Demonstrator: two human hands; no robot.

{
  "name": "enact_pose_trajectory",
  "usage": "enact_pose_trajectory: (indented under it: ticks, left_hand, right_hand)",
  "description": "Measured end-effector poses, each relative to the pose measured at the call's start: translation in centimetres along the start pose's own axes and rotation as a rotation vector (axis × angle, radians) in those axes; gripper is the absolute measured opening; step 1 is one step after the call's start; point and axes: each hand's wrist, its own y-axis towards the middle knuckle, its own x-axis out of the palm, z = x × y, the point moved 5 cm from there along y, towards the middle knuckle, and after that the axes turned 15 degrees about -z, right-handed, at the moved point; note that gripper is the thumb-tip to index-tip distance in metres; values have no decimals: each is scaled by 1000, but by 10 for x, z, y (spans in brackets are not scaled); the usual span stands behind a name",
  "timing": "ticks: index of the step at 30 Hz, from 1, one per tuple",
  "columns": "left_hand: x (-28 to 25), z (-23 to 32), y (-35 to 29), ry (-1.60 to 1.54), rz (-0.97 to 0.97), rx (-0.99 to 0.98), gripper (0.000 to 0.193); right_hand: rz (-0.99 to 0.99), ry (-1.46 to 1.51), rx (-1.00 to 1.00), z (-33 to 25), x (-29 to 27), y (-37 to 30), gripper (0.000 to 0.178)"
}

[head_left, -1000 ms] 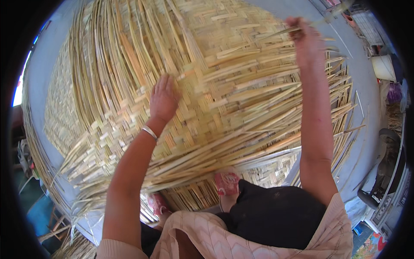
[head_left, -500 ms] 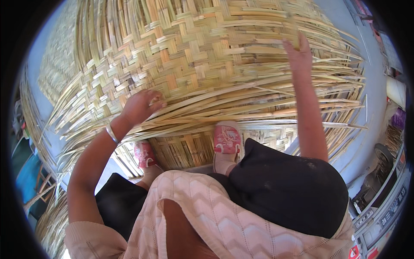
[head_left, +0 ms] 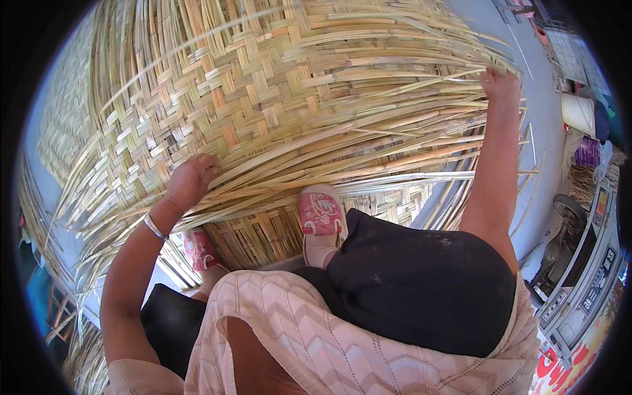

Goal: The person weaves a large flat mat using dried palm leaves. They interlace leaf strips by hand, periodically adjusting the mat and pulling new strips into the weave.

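A large mat of split reed strips point(head_left: 243, 85) in a slanting weave spreads before me, with long loose strips point(head_left: 342, 141) lying across its near side. At the left end of these loose strips, my left hand point(head_left: 192, 179) is closed with fingers curled down on them; the fingertips are partly hidden. My right hand point(head_left: 501, 84) reaches out to the mat's right edge, closed on the end of a reed strip. A pale, blurred strip point(head_left: 191, 45) slants over the far left part of the weave.
My two feet in red patterned shoes point(head_left: 321, 209) stand at the mat's near edge, by another woven piece point(head_left: 257, 234). A vehicle point(head_left: 586, 276) stands at the right, near a white bucket point(head_left: 578, 115). More reeds point(head_left: 89, 355) lie at the lower left.
My right hand has moved right and outward to the strip ends, and its fingers have closed. My left hand stays near the same strips. The view has shifted a little to the right.
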Motion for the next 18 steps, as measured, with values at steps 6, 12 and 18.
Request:
enact_pose_trajectory:
  ticks: [6,12,18]
  left_hand:
    - [6,-18,-1,-172,-137,-187,21]
    - [6,-10,3,-128,-66,-86,17]
    - [4,5,9,58,-125,-81,17]
  right_hand:
    - [144,138,109,25,-57,3,33]
    - [-36,-146,155,-66,-47,38,21]
    - [39,-391,122,-120,-48,48,21]
